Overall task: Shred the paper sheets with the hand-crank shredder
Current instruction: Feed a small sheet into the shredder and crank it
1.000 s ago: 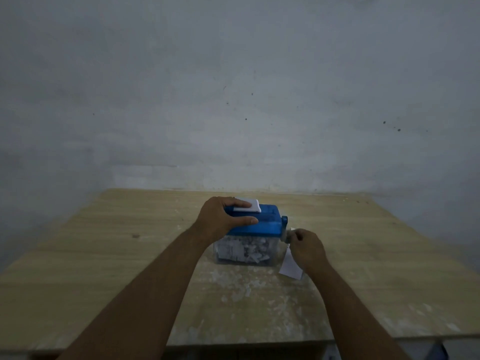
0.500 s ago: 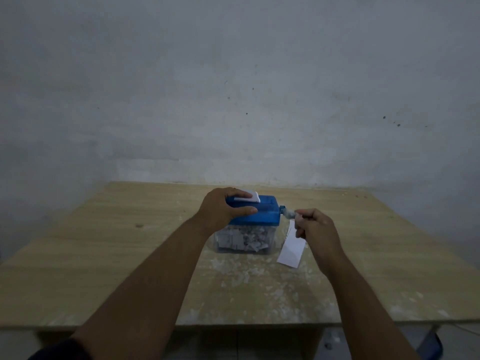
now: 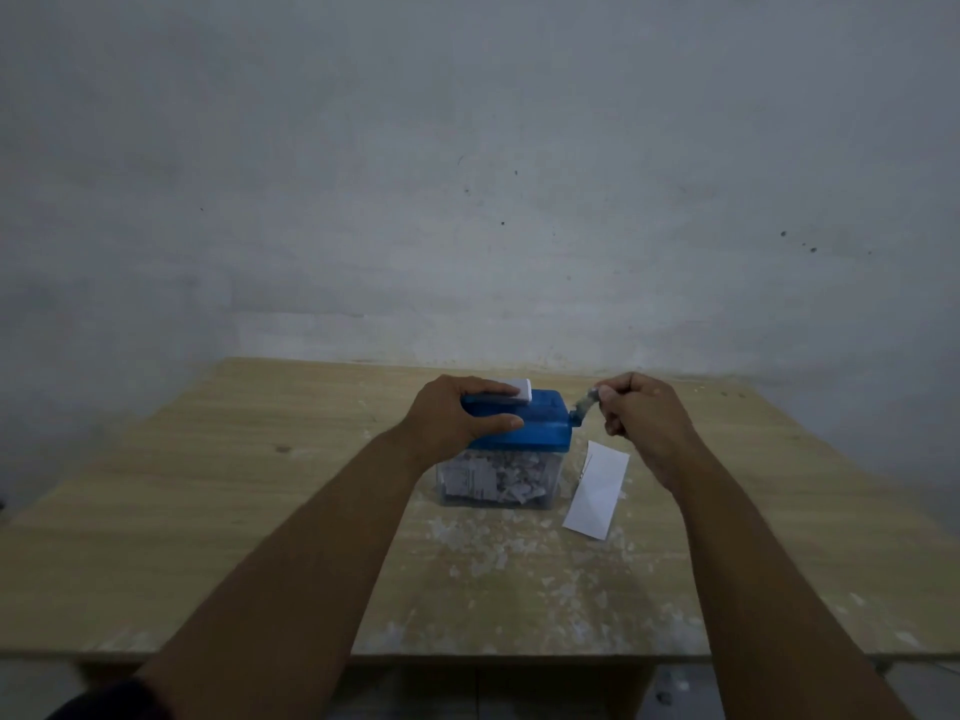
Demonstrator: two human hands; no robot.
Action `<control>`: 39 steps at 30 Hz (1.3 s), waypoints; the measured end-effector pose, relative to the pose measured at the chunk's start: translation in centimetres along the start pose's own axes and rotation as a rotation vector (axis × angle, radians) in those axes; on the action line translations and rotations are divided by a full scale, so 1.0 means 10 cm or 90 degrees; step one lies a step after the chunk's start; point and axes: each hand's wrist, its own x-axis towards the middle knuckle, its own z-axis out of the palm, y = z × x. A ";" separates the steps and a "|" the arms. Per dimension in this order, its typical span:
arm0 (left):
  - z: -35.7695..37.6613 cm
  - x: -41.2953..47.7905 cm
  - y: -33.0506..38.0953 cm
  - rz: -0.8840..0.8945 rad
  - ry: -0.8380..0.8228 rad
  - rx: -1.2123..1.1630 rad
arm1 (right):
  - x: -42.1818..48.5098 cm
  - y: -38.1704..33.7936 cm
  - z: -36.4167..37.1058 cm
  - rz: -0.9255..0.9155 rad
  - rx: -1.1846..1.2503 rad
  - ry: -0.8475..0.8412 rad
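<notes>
A blue-lidded, clear-binned hand-crank shredder (image 3: 540,431) stands upright, full of white shreds (image 3: 493,478). One white paper sheet (image 3: 521,391) sits in its slot; another white sheet (image 3: 597,491) lies flat just right.

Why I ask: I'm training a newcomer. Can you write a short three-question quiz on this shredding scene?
1. True or false: the left hand holds the blue plastic shredder lid.
2. Which hand grips the grey crank handle? A) left B) right hand
3. Fill in: the loose white paper sheet lies on the wooden table, on the shredder's ____ side.
Key: 1 true; 2 B; 3 right.
</notes>
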 end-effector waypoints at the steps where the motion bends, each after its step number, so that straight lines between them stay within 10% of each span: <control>1: 0.00 0.00 0.00 0.001 -0.002 0.001 | 0.07 -0.03 0.03 0.002 0.002 0.014; 21: 0.06 0.04 -0.06 0.030 -0.016 -0.022 | -0.08 0.79 0.46 0.214 -0.046 0.019; 39: 0.05 0.06 -0.09 0.027 0.007 -0.004 | 0.00 -0.18 0.07 0.006 -0.070 0.010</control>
